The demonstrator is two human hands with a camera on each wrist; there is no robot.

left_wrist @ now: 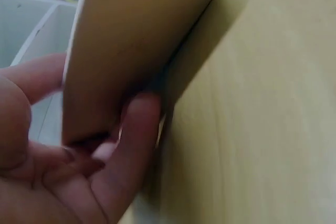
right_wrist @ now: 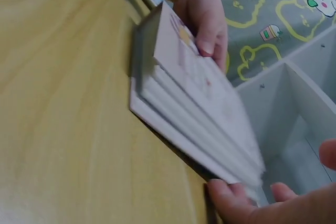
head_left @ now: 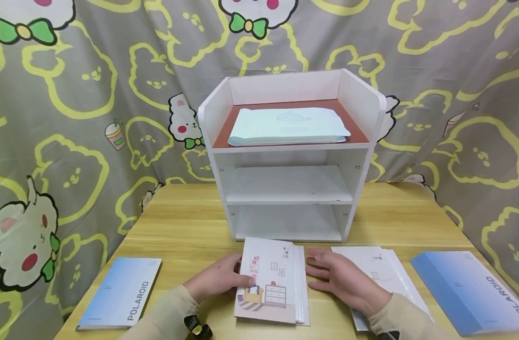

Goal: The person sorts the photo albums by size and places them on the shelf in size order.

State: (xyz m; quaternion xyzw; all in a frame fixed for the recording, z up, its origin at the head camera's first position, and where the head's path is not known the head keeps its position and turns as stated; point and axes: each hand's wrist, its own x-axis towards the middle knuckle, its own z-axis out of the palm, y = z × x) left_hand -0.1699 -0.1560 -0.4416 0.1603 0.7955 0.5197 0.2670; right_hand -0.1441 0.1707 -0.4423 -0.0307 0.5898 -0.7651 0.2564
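My left hand grips a white photo album by its left side, thumb on the cover and fingers underneath. The cover shows a cartoon room with a dresser. In the left wrist view, the fingers curl under the album's tan spine side, close over the wood. On the opposite side, my right hand has its fingers loosely extended toward the page edges. From the right wrist, those fingertips are right at the album's lower corner, and its page block shows slightly fanned between the covers.
A second white album lies partly under my right forearm. Blue-and-white POLAROID albums lie at left and right. Behind stands a white shelf unit with a pale flat packet on top. A patterned curtain surrounds the wooden table.
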